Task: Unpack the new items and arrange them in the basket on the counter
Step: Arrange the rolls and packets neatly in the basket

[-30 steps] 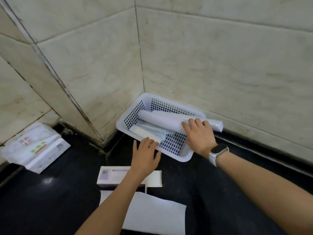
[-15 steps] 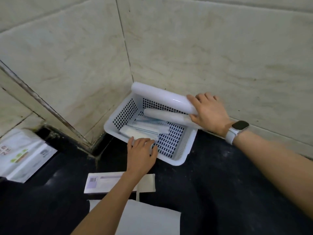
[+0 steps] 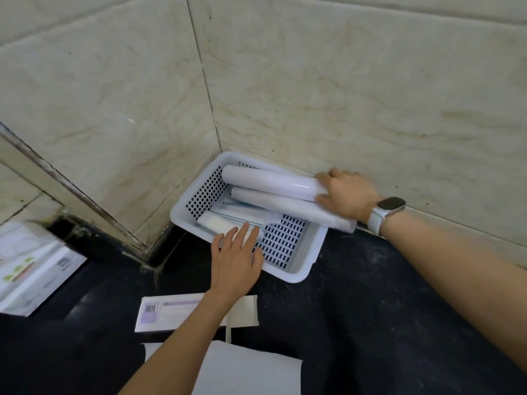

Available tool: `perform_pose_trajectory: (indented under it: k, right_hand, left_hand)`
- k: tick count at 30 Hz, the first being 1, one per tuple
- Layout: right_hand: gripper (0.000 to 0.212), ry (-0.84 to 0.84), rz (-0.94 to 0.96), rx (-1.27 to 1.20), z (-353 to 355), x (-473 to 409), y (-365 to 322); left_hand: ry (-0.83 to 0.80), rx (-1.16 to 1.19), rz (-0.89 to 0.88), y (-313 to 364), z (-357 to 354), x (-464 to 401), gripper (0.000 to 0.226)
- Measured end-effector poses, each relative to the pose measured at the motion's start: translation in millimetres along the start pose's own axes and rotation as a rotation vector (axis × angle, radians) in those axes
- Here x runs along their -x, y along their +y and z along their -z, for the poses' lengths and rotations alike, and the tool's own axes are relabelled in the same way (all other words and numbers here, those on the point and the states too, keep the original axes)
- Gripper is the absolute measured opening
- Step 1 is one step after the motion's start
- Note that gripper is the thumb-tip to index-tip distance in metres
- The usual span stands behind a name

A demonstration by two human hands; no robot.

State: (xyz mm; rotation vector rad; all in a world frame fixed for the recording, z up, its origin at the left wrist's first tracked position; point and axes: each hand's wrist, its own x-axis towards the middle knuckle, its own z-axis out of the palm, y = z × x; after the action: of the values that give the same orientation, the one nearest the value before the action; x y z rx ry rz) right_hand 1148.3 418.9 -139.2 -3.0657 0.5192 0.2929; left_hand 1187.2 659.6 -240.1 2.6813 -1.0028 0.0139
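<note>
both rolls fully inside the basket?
No. The lower roll juts out past the basket's right rim, over the counter.

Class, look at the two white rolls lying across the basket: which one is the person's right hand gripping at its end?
The glossy upper roll, nearest the wall. The right hand wraps its end; the matte roll below it lies ungripped, overhanging the basket rim.

free: basket (image 3: 296, 269) near end | blocked: rolls (image 3: 271, 181) across far side, wall behind

Dark counter (image 3: 370, 323): basket (image 3: 299, 269), box (image 3: 171, 312), packets (image 3: 31, 269)
</note>
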Motion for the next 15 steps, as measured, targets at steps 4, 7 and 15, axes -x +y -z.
perform_pose_trajectory:
  k: [4, 7, 15]
  right_hand:
    - [0.04, 0.214, 0.184, 0.113, -11.9, 10.5, -19.7]
    - [0.046, 0.17, 0.373, 0.17, -32.5, 17.9, -37.4]
    - [0.058, 0.083, 0.206, 0.227, -50.3, 7.4, -48.2]
  left_hand:
    - [0.003, -0.008, 0.017, 3.3, 0.4, -1.0, 0.052]
    - [-0.023, -0.013, 0.032, 2.6, -1.7, -1.5, 0.053]
    - [-0.076, 0.037, -0.011, -7.5, 0.6, -1.4, 0.051]
